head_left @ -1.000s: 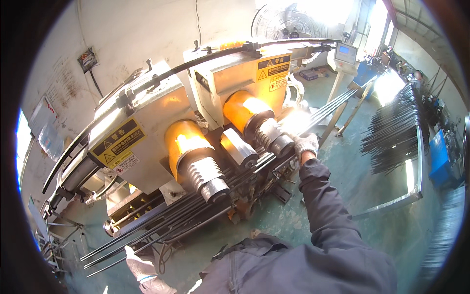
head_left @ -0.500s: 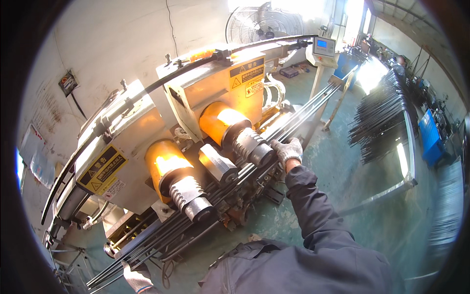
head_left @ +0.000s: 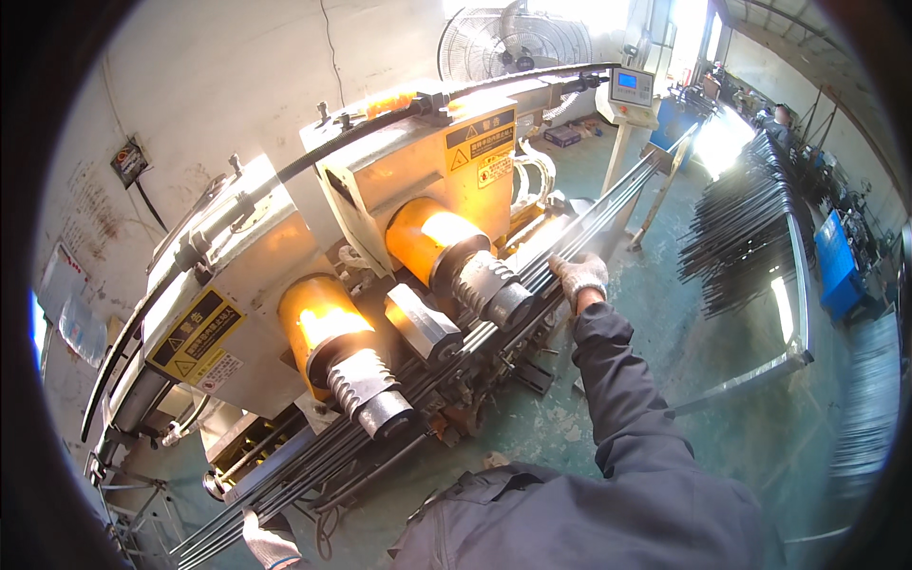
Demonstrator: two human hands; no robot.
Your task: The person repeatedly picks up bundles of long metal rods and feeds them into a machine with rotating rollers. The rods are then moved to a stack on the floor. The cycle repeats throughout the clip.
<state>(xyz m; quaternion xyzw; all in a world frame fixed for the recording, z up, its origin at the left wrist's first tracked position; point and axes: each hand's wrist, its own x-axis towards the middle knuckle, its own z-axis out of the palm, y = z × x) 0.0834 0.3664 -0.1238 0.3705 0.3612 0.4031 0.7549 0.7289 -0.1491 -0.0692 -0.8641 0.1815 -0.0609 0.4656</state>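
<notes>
Dark metal rods (head_left: 480, 344) run in a slanting bundle along the near side of the machine (head_left: 375, 180), stretching between your two gloved hands. At the upper end, your right hand (head_left: 582, 277) has its fingers slightly curled against the bundle's outer edge; you cannot tell from this view whether they close around a rod. Low down, your left hand (head_left: 270, 543) sits beside the other end, its fingertips at the rods, its grip too hidden to judge.

Each rod looks stiff and slim, likely modest in weight alone but heavy as a bunch, and smooth enough to slide under a glove. Being so long, they probably balance best with one hold near each end, where your hands are; nothing about them seems fragile.

For counts, you have several rods, packed too tightly to number surely. Left of your right fingers stand two orange cylinders (head_left: 432, 237), two coil springs (head_left: 486, 283) and one faceted metal block (head_left: 421, 323). Beyond those fingers are one display box (head_left: 631, 85) and one fan (head_left: 514, 43); to their right lies one large stack of black bars (head_left: 736, 228), too many to count.
</notes>
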